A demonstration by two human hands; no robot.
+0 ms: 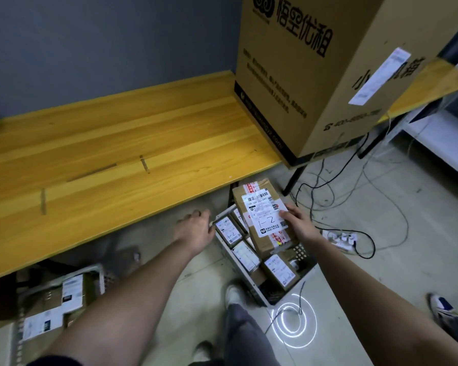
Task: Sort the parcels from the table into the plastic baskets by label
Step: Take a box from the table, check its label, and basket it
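Now I am putting a box [265,220] marked 1-2 into the basket [306,256] on the floor, where other small boxes [228,230] have the same mark. On the far left, another basket [101,276] sits partly under the desk [117,154] with its own parcels inside. My left hand [195,228] is at the left rim of the right basket; I cannot tell if it grips the rim or just rests there. I think it should hold the basket steady. My right hand [298,223] grasps the box by its right side, thumb on the label. The box leans over the far end of the basket and is not yet flat.

To do it well, I should lower it slowly into a free spot, label up, so it does not crush the little ones. The basket looks nearly full, so room is tight. On the right, a big carton [328,75] stands on the desk. Wires [341,180] and a power strip [341,237] lie on the floor near my right hand, and could snag.
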